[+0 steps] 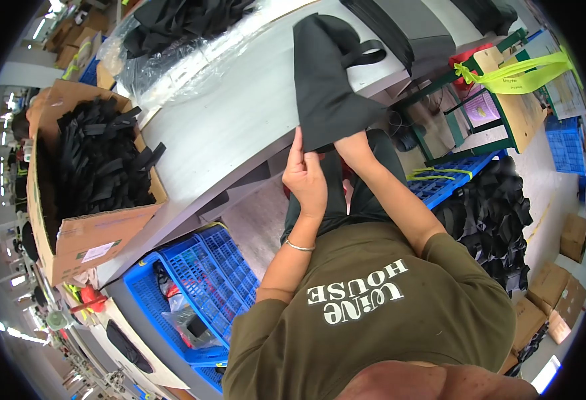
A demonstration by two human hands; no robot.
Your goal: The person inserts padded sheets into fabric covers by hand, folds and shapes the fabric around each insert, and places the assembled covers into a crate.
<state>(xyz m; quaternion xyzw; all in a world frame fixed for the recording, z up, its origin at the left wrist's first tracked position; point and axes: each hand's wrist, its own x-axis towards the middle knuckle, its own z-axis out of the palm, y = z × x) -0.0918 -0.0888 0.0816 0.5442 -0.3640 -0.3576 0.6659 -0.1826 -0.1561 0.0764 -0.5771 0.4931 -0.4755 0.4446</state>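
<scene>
Holding: left hand [306, 183] looks pinched on the near left corner of the black cloth [326, 93]; right hand [353, 148] is at the near edge, fingers out of sight, so whether they grip cannot be told. The hands are near each other, not touching.
Cloth: its far part is on the table [219, 100], its near part past the table's edge, above the lap.
Feel: probably light and soft, with some body; it likely folds easily, is not fragile, and may slide on the smooth top.
Hold points: the edges and corners, seemingly better than mid-panel, where it would sag.
Loop [371, 53]: curves up from the right side; probably a fair second hold.
Hidden: the cloth's underside and the right fingertips.
Cut off: the dark pile [186, 23] at the top.
Hard to make out: single layer or doubled.
</scene>
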